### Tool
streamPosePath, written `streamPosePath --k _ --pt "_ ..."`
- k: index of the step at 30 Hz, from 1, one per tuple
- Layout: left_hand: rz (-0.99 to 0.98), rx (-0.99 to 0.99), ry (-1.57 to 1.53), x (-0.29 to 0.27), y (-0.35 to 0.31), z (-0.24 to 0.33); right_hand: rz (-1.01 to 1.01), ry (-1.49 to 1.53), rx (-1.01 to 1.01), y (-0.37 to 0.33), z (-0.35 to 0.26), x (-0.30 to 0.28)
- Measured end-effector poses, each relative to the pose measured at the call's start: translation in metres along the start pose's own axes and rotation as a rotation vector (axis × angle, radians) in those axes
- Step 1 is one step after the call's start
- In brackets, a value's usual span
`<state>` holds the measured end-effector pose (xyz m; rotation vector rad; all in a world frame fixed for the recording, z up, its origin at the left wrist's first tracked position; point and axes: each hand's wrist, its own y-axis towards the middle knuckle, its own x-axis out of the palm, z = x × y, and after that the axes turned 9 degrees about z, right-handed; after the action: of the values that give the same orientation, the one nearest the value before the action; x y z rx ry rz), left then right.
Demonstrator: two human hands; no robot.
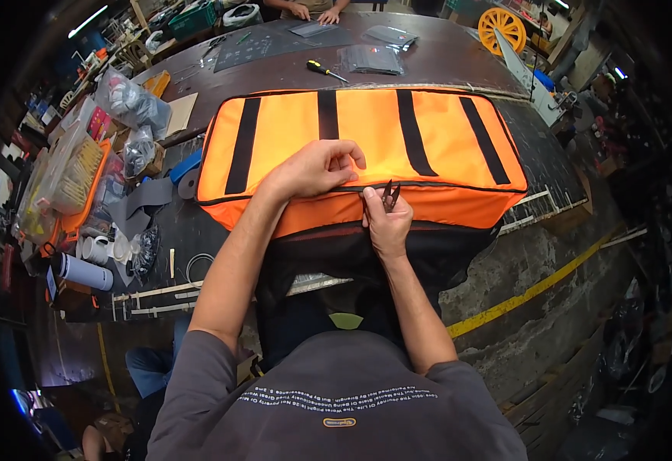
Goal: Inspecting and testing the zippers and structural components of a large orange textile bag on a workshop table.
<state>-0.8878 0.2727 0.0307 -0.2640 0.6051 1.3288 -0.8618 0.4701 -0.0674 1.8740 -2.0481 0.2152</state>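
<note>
A large orange bag (367,119) with black straps and black piping lies across the table in front of me. My left hand (324,165) rests on its near top edge, fingers curled in; whatever they may pinch is too small to tell. Close by on the right, my right hand (390,223) is closed around small dark thread snips (390,195), their points upward. Its thumb presses against the black-piped seam (313,194). Below the orange side, black fabric (321,253) hangs over the table's near edge towards my lap.
A yellow-handled screwdriver (325,71) and clear plastic packets (373,59) lie behind the bag. Bagged parts, plastic boxes (75,169), a white mug (96,250) and a white tumbler (86,272) crowd the left. Another person's hands (314,15) work at the far edge.
</note>
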Motion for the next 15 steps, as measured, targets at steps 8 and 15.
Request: streamPosePath --k 8,15 --pt "-0.026 0.26 0.069 -0.017 -0.013 -0.005 -0.027 0.012 0.012 0.0 -0.001 0.0" --pt "-0.044 0.202 0.198 -0.018 -0.012 0.014 0.002 -0.021 0.007 -0.001 0.001 -0.001"
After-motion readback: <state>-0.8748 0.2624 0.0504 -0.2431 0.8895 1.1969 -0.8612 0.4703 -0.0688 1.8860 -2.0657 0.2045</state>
